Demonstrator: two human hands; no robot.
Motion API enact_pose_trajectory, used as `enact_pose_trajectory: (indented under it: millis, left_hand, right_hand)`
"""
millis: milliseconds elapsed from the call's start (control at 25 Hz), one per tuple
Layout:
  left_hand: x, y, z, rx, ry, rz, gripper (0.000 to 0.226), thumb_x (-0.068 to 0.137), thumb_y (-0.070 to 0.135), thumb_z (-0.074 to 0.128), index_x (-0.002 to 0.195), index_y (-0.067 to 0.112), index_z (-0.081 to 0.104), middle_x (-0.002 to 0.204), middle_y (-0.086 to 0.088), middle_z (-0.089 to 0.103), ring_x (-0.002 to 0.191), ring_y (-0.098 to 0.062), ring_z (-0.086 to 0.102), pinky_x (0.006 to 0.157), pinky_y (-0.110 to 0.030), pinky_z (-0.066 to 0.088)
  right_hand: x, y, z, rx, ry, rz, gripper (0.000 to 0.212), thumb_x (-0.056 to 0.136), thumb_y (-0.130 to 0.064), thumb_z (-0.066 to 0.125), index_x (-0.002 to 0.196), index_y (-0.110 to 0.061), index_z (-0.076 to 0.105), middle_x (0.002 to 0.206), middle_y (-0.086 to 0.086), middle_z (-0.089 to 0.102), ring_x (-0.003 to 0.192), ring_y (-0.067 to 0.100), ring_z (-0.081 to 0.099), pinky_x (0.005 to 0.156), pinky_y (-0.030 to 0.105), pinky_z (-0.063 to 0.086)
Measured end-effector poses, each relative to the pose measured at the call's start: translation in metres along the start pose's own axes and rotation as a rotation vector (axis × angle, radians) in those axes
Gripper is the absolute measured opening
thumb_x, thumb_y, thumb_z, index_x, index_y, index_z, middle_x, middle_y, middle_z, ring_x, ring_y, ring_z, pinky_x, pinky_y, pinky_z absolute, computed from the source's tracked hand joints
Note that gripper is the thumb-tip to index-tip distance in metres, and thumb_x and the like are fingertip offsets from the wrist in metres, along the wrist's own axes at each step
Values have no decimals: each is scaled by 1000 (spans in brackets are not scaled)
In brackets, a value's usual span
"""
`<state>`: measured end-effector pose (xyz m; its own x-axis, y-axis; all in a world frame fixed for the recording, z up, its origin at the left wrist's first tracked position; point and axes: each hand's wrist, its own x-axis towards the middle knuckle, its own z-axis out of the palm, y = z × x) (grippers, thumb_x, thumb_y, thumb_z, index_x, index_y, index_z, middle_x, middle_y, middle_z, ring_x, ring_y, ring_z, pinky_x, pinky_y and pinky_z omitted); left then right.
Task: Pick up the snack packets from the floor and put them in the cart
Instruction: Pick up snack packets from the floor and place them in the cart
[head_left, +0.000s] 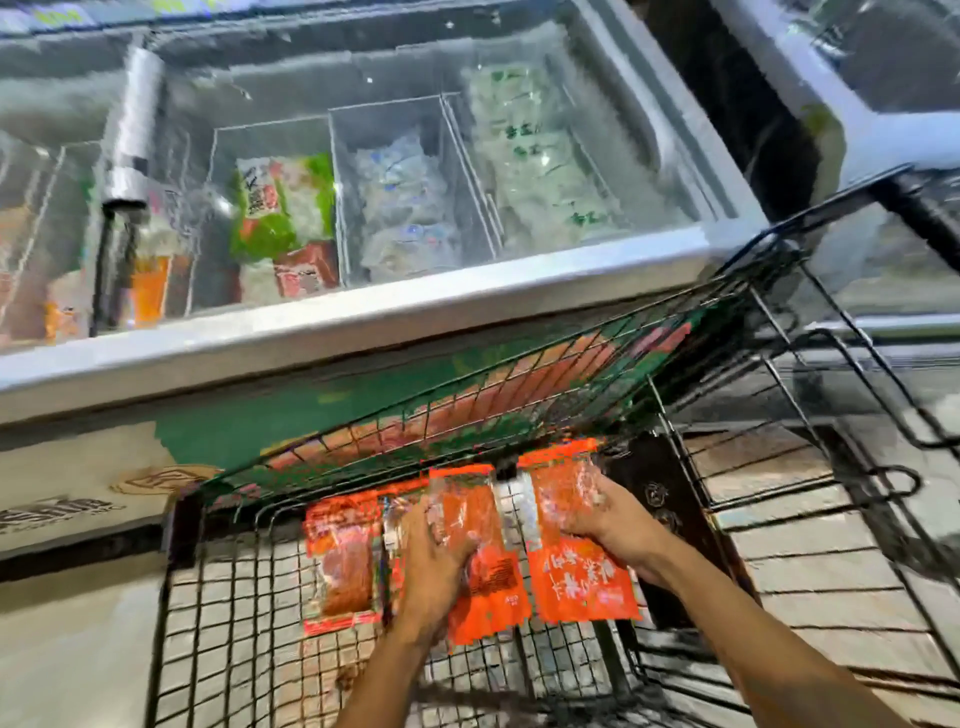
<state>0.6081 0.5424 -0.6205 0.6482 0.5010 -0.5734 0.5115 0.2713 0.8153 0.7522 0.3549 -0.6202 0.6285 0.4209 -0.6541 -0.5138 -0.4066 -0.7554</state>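
Observation:
Both my hands are low inside the black wire cart (208, 597). My left hand (434, 556) grips an orange snack packet (483, 571) from its left side. My right hand (618, 525) is closed on another orange snack packet (582, 582) with white lettering, held next to the first. A third orange packet (343, 561) with a clear window lies at the left on the cart's mesh bottom, beside my left hand. The frame is blurred, so the edges of the packets are unclear.
A chest freezer (363, 332) with a glass lid stands just beyond the cart, with green, white and red frozen packs in its bins. The cart's far wire wall (519, 374) rises against it. Tiled floor (805, 551) shows through the mesh at the right.

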Motion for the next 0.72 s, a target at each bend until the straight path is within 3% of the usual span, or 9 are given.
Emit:
enact_pose_trajectory:
  millis: [80, 160, 240, 320, 400, 480, 560, 640, 720]
  left_hand:
    - [41, -37, 10, 9, 32, -25, 55, 85, -8, 68, 123, 27, 48, 112, 10, 59, 88, 16, 65, 72, -9, 51]
    - [78, -73, 20, 54, 79, -36, 61, 83, 1, 74, 135, 16, 46, 118, -2, 61, 106, -6, 65, 86, -22, 53]
    - [100, -100, 28, 91, 115, -33, 68, 81, 9, 75, 137, 32, 46, 127, -4, 60, 113, -22, 60, 94, -37, 51]
    - [114, -119, 38, 132, 116, -38, 60, 86, 16, 75, 133, 39, 46, 131, 0, 60, 121, -20, 58, 102, -43, 50]
    - [120, -129, 48, 177, 139, -35, 61, 87, 24, 74, 138, 36, 43, 132, 0, 63, 121, -18, 60, 104, -48, 50]
    - [124, -127, 58, 278, 197, -23, 65, 87, 21, 74, 141, 31, 38, 126, -1, 65, 115, -20, 63, 103, -48, 50]
    - [119, -117, 67, 413, 254, -4, 73, 87, 15, 74, 147, 18, 33, 138, -6, 56, 126, -23, 53, 116, -38, 37]
    - [106, -98, 68, 552, 256, 36, 75, 88, 13, 72, 150, 12, 29, 149, -9, 40, 139, -25, 39, 116, -26, 25]
    - [96, -79, 64, 714, 226, 133, 71, 90, 24, 68, 149, 16, 31, 151, -7, 37, 141, -25, 36, 118, -33, 30]
  right_hand:
    - [48, 34, 3, -51, -5, 35, 56, 54, -6, 79, 108, -3, 64, 96, 21, 72, 85, 26, 63, 81, 44, 54]
    - [91, 65, 2, -66, 2, 69, 63, 52, -8, 78, 112, 3, 63, 92, 20, 70, 84, 27, 60, 81, 44, 51]
    - [117, 83, 1, -78, 13, 82, 61, 54, -11, 83, 112, -3, 65, 93, 17, 73, 82, 26, 62, 78, 44, 51]
    - [134, 97, 2, -83, 35, 86, 40, 70, -1, 82, 105, -12, 66, 92, 12, 75, 79, 25, 66, 75, 42, 56]
    - [146, 107, 3, -100, 82, 96, 33, 76, 6, 78, 100, -13, 67, 92, 10, 76, 81, 27, 71, 82, 46, 58]
    - [155, 114, 3, -168, 189, 81, 34, 71, -2, 85, 96, -17, 68, 93, 10, 78, 87, 31, 74, 88, 49, 58]
    - [160, 114, 3, -299, 278, 80, 35, 68, -12, 88, 92, -19, 64, 86, 6, 77, 79, 24, 73, 79, 38, 59]
    - [152, 100, 4, -444, 341, 76, 39, 71, -20, 87, 98, -19, 58, 80, 3, 72, 72, 18, 68, 70, 31, 55]
    - [141, 83, 4, -580, 374, 67, 50, 74, -30, 84, 113, -16, 56, 91, 8, 73, 86, 27, 69, 79, 37, 55]
